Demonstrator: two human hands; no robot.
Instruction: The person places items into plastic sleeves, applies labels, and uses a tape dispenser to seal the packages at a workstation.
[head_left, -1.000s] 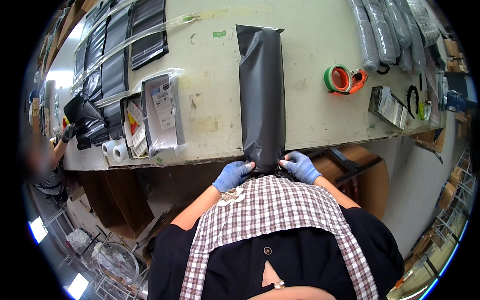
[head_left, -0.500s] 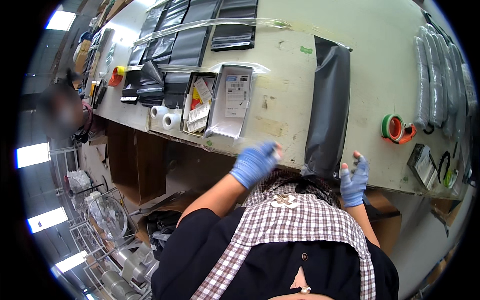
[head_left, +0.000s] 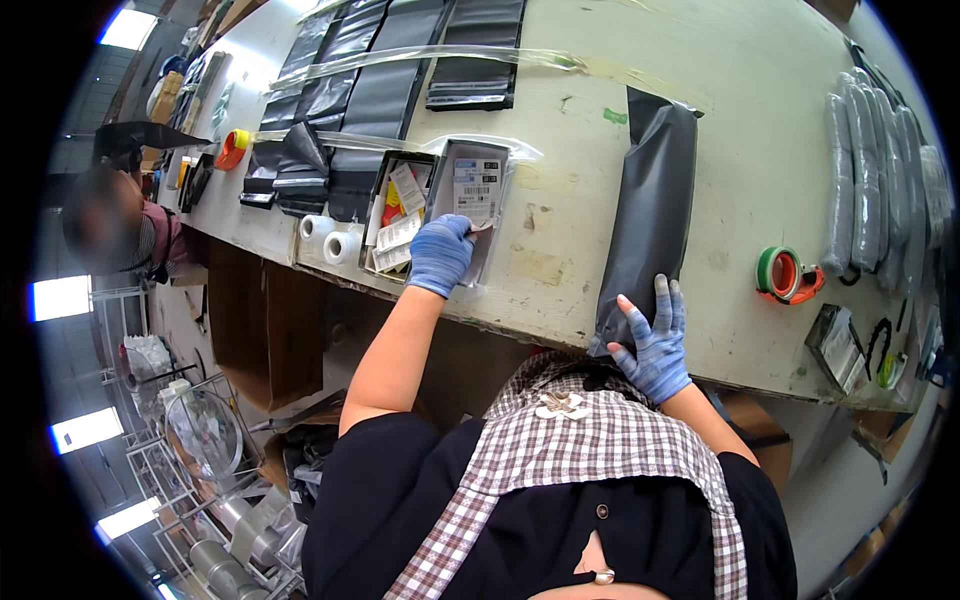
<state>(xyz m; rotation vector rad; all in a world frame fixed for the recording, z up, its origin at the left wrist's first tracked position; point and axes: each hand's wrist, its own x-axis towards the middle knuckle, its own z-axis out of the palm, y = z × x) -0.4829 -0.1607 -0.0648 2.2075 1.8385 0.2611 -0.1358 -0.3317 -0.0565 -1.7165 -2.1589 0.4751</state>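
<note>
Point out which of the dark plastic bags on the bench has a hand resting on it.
The long dark bag lying alone mid-bench: the right hand presses its near end. The other dark bags lie untouched in a row at the far left.

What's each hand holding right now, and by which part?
Left hand pinches the lower edge of a white label sheet in the tray. Right hand grips nothing: it lies flat on the near end of the black poly bag.

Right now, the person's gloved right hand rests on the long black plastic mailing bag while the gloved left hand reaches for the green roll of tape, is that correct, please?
Not quite: the head view shows the left hand on the white printed label sheet in the tray, not at the green roll of tape. The right hand does rest on the long black plastic mailing bag.
</note>
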